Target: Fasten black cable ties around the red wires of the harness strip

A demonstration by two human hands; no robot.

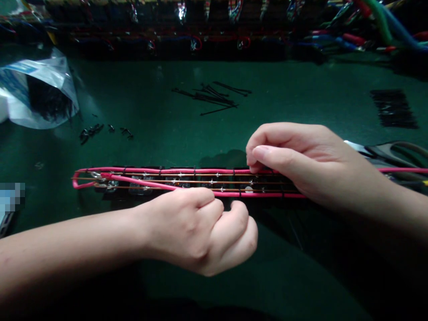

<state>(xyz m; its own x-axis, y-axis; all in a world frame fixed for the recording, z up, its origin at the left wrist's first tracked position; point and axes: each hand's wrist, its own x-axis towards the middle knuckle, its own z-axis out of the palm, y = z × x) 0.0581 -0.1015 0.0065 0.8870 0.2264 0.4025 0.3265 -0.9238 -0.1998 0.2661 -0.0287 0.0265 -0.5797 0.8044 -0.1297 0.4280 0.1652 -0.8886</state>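
Note:
A long dark strip of components (200, 183) lies across the green table, with bare copper-coloured rods running along it and soldered joints. A pink wire (147, 181) follows both long edges and loops round the left end; small black cable ties bind it to the strip at several spots. My left hand (203, 232) is closed at the near edge, over the pink wire; its fingertips are hidden. At the far edge my right hand (287, 156) is closed, thumb and fingers curled together by the wire. Anything inside either hand cannot be made out.
Loose black cable ties (210, 94) lie behind the strip, a neat bundle of them (393, 108) at right. Cut-off ends (90, 132) and a plastic bag (40, 93) are at left. Scissors (397, 154) sit beyond my right wrist. Wired assemblies (187, 26) line the back.

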